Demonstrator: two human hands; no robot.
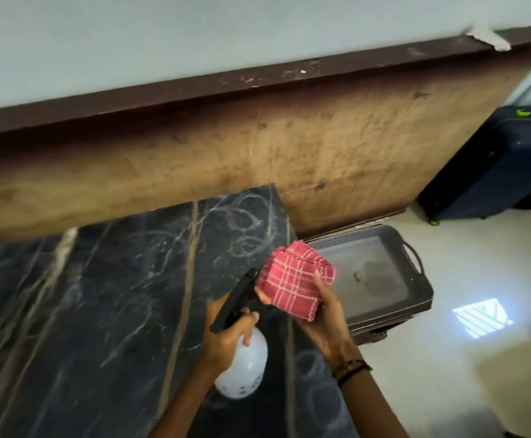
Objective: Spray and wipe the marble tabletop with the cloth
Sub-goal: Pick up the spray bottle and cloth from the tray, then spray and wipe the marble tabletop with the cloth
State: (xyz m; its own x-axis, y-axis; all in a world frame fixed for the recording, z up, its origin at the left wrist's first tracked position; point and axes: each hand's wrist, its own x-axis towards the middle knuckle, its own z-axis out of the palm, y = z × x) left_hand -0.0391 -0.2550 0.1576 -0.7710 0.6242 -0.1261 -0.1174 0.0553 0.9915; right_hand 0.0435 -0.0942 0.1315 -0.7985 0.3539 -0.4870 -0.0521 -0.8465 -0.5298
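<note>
Head view: left hand [226, 336] grips spray bottle [242, 365], right hand [317, 314] clutches folded cloth [292, 279] above smeary tabletop [99, 311] w/ chalky rings, so wiping looks mostly undone.

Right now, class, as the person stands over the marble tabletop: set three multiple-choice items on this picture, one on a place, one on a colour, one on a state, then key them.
1. Where is the grey tray?
A. On the marble tabletop
B. Past the tabletop's right edge, lower down
C. On the suitcase

2. What colour is the cloth?
A. Red with white checks
B. Plain blue
C. Green

3. How is the spray bottle held?
A. Lying on the floor
B. Standing on the tabletop
C. Gripped in the left hand

Key: 1 B, the tray sits beyond the edge; 2 A, the checks show in the right hand; 3 C, fingers wrap its neck.
</note>
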